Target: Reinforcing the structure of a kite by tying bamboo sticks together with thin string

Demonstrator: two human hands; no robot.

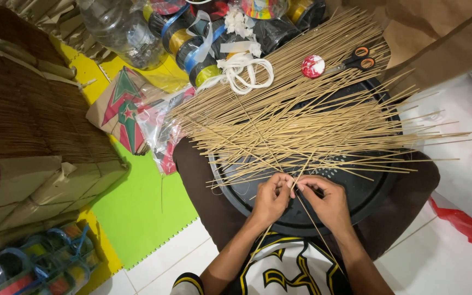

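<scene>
My left hand [271, 198] and my right hand [325, 199] meet over a round black tray [375, 188] on my lap. Both pinch thin bamboo sticks [308, 213] where two of them cross, their lower ends running down toward my shirt. A big loose pile of the same bamboo sticks [301, 117] fans across the tray's far side, just beyond my fingers.
Orange-handled scissors [356, 59], a red-and-white round spool [313, 66] and white cord [244, 68] lie behind the pile. Rolls of coloured tape [195, 41] and a plastic bottle [118, 27] stand at the back. Stacked paper bundles [34, 153] and folded kites [121, 106] sit left on green and yellow foam mats.
</scene>
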